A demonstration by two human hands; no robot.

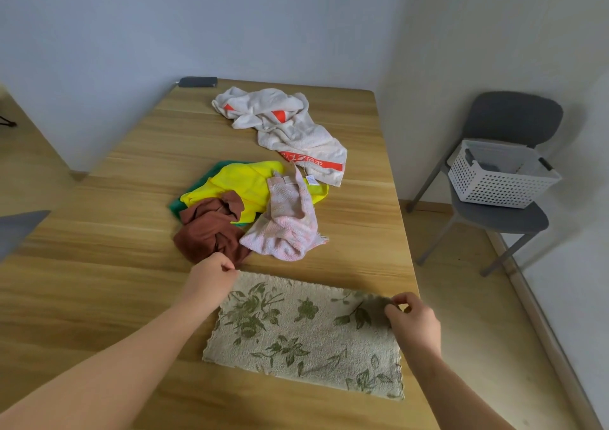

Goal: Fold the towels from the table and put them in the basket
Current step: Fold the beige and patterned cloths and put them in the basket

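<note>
My left hand (211,273) pinches the far left corner of the floral towel (306,334); my right hand (413,319) pinches its far right corner. It lies flat between them on the wooden tabletop (99,264). Just beyond my left hand lie brown (207,231), pink (290,218), yellow (244,179) and white (290,126) towels. Far right of my right hand, the basket (501,175) sits on a grey chair (507,218); its contents are unclear.
</note>
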